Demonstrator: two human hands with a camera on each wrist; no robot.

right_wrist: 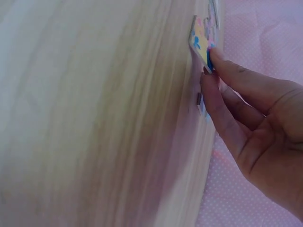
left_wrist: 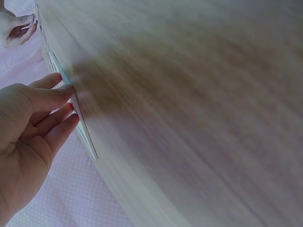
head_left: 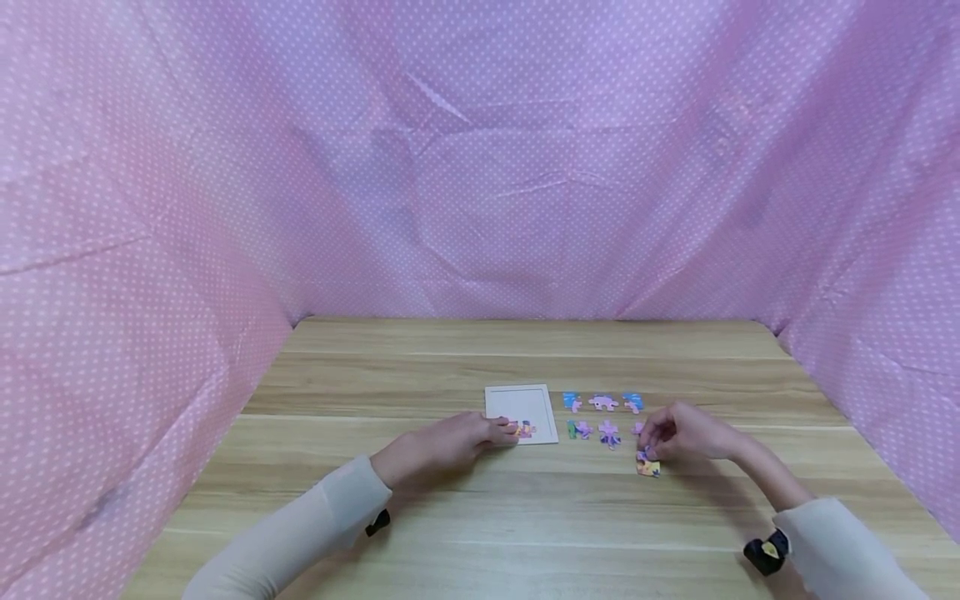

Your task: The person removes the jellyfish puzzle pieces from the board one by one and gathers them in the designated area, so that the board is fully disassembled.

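Note:
A white puzzle tray [head_left: 517, 400] lies on the table, with joined puzzle pieces [head_left: 524, 430] along its near side. My left hand [head_left: 467, 438] rests at the tray's near left corner, its fingertips over the edge and touching the pieces. In the left wrist view, the tray's thin edge [left_wrist: 87, 130] runs beside the fingers of my left hand [left_wrist: 33, 118]. To the right, my right hand [head_left: 686, 433] pinches a yellow and purple puzzle piece [head_left: 648, 467] between thumb and finger. The right wrist view shows this piece [right_wrist: 201, 40] tilted up from the wood.
Loose puzzle pieces lie in two rows right of the tray: a blue and pink one [head_left: 572, 402], a pink one [head_left: 603, 402], another blue one [head_left: 633, 402], a green and purple one [head_left: 579, 430], a purple one [head_left: 609, 433]. Pink dotted cloth [head_left: 480, 208] surrounds the wooden table [head_left: 420, 367].

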